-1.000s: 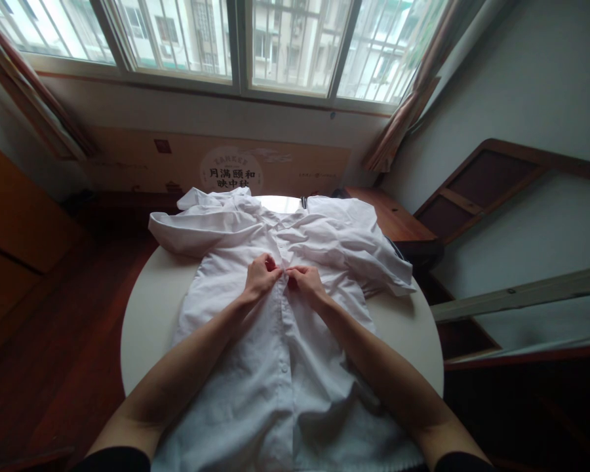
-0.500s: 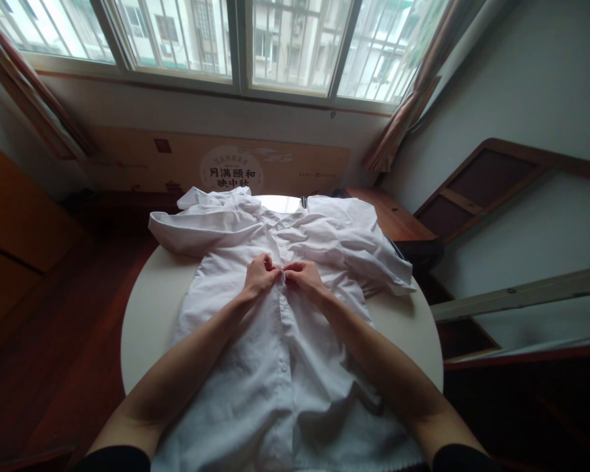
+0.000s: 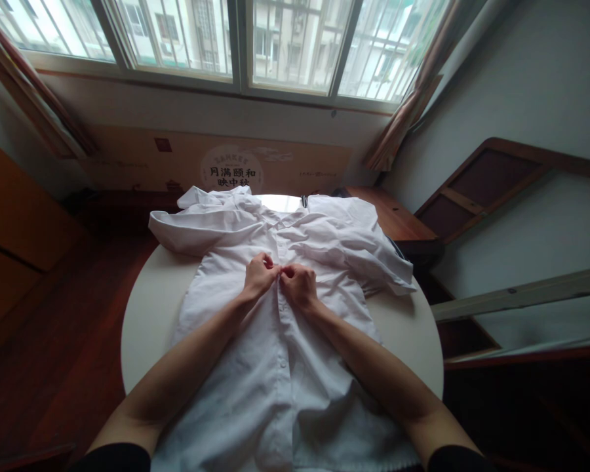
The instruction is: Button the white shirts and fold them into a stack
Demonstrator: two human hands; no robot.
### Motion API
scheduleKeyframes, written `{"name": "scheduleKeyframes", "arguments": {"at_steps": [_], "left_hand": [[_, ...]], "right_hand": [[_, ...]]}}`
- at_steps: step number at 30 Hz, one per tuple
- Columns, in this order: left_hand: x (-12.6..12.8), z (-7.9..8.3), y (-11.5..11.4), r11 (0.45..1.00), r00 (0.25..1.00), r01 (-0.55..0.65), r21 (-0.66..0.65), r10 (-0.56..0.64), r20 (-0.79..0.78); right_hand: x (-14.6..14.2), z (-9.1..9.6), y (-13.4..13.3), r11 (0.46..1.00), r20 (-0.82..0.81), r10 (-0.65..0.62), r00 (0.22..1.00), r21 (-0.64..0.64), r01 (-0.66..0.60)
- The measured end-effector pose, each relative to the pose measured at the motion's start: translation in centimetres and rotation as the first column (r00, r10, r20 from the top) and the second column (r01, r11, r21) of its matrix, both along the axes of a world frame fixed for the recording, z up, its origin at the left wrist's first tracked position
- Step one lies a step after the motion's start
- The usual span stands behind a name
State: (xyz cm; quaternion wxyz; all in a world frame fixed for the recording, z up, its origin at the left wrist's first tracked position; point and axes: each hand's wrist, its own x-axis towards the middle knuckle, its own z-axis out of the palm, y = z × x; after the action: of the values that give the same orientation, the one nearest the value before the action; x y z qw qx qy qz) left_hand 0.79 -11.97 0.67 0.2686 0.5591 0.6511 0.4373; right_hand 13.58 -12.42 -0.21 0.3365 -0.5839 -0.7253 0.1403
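The person's bare left forearm [image 3: 187, 357] reaches in from about 8 o'clock, its wrist [image 3: 248, 298] nearly straight; the bare right forearm [image 3: 373, 367] slants in from about 4 o'clock. The left hand [image 3: 259, 275] is drawn into a pinch aimed toward 2 o'clock. The right hand [image 3: 301, 283], back upward and fingers curled, pinches toward 10 o'clock, both sets of fingertips [image 3: 277, 269] close together.

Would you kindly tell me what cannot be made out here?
Head view: any button between left hand and right hand, hidden by them.
Head view: lower end of the shirt, partly cut off by bottom edge.
Head view: small print on the panel, blurred.
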Motion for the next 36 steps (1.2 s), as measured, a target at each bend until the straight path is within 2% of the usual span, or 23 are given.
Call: {"name": "scheduleKeyframes", "arguments": {"at_steps": [4, 8, 14, 16, 18, 22, 27, 30, 32, 34, 36], "left_hand": [[0.1, -0.3, 0.0, 1.0, 1.0, -0.019, 0.008, 0.02, -0.004], [0.1, -0.4, 0.0, 0.999, 1.0, -0.018, 0.036, 0.018, 0.022], [0.3, -0.8, -0.2, 0.996, 0.996, 0.014, 0.084, -0.021, 0.087], [0.3, -1.1, -0.1, 0.994, 0.993, 0.038, 0.106, -0.05, 0.111], [0.3, -1.4, 0.2, 0.992, 0.987, 0.05, 0.119, -0.067, 0.143], [0.3, -1.7, 0.5, 0.993, 0.971, 0.032, 0.114, -0.058, 0.231], [0.3, -1.9, 0.6, 0.99, 0.93, 0.068, 0.121, -0.106, 0.352], [0.3, -1.8, 0.5, 0.988, 0.925, 0.074, 0.139, -0.121, 0.361], [0.3, -1.7, 0.4, 0.986, 0.923, 0.076, 0.151, -0.127, 0.364], [0.3, -1.7, 0.4, 0.984, 0.922, 0.085, 0.157, -0.138, 0.363], [0.2, -1.7, 0.5, 0.982, 0.924, 0.105, 0.155, -0.154, 0.35]], "right_hand": [[0.0, -0.1, -0.2, 0.999, 0.016, 0.035, 0.999, 0.026, -0.036], [0.1, -0.3, -0.1, 0.999, -0.052, 0.045, 0.998, 0.024, -0.044], [0.6, -0.3, 0.7, 0.984, -0.354, 0.027, 0.935, -0.157, -0.088], [0.8, 0.0, 0.8, 0.973, -0.37, 0.03, 0.928, -0.203, -0.113], [0.8, 0.4, 0.7, 0.984, -0.278, 0.06, 0.959, -0.143, -0.103], [0.6, 0.7, 0.2, 0.99, 0.044, 0.076, 0.996, 0.115, -0.081], [0.3, 0.4, -0.2, 0.98, 0.182, 0.084, 0.98, 0.161, -0.114], [0.2, 0.6, -0.2, 0.985, 0.178, 0.081, 0.981, 0.137, -0.107], [0.3, 1.0, 0.0, 0.992, 0.118, 0.063, 0.991, 0.101, -0.075], [0.5, 1.5, 0.4, 0.998, 0.007, 0.057, 0.998, 0.014, -0.057], [0.8, 2.0, 1.0, 0.983, -0.173, 0.084, 0.981, -0.144, -0.11]]}}
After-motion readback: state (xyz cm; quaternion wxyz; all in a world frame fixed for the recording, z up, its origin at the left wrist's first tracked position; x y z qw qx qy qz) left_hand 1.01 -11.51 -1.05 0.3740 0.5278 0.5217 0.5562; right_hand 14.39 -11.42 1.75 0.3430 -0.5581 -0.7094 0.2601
